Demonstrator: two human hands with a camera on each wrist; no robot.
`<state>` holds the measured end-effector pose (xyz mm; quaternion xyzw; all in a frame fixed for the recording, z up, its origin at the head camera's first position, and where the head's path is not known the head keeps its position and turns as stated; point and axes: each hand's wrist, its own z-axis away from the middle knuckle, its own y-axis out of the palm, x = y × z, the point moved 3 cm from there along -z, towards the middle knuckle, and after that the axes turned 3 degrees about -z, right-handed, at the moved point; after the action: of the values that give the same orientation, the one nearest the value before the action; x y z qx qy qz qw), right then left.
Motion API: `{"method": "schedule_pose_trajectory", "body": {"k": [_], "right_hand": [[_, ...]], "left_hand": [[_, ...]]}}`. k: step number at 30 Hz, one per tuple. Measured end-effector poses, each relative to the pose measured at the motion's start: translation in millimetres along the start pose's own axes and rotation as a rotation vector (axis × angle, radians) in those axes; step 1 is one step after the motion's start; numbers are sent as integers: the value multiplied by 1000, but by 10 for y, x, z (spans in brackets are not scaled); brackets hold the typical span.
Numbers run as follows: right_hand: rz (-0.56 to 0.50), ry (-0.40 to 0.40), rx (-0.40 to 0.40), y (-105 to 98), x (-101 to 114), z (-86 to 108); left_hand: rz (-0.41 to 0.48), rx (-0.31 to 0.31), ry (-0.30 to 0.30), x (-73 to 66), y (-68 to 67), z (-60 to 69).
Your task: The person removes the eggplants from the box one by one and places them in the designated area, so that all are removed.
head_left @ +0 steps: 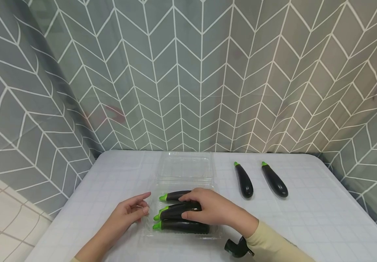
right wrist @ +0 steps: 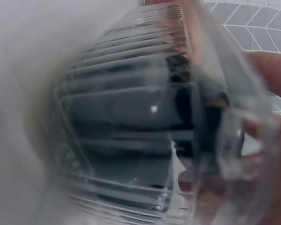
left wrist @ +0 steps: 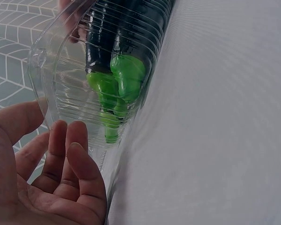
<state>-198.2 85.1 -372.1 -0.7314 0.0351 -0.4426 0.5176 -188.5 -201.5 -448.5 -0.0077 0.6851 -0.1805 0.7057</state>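
Several dark eggplants with green stem ends lie side by side in a clear plastic clamshell box [head_left: 183, 235], its lid [head_left: 186, 165] folded back. My right hand [head_left: 208, 207] reaches over the box from the right, thumb and fingers around an eggplant [head_left: 175, 211] in the middle. Nearest me lies another eggplant [head_left: 185, 226] along the front wall; one more eggplant [head_left: 175, 195] is at the back, partly under the fingers. My left hand [head_left: 127, 214] is at the box's left edge, fingers loosely bent. In the left wrist view its fingertips [left wrist: 77, 129] are at the clear rim.
Two more eggplants, a nearer one [head_left: 244, 182] and one farther right [head_left: 275, 181], lie on the white-covered table [head_left: 293, 225] right of the box. A patterned curtain [head_left: 188, 91] hangs behind the table. A black camera mount [head_left: 237, 248] sits at the right wrist.
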Motion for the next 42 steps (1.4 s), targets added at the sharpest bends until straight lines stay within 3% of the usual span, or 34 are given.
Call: {"method": "schedule_pose_trajectory", "body": {"k": [22, 33, 42], "right_hand": [[99, 19, -5, 75, -25, 1], [47, 40, -111, -42, -41, 87], [13, 84, -265, -204, -135, 206]], "left_hand": [[-1, 0, 33, 25, -18, -41], [1, 2, 10, 4, -16, -18], [11, 4, 3, 6, -5, -6]]}}
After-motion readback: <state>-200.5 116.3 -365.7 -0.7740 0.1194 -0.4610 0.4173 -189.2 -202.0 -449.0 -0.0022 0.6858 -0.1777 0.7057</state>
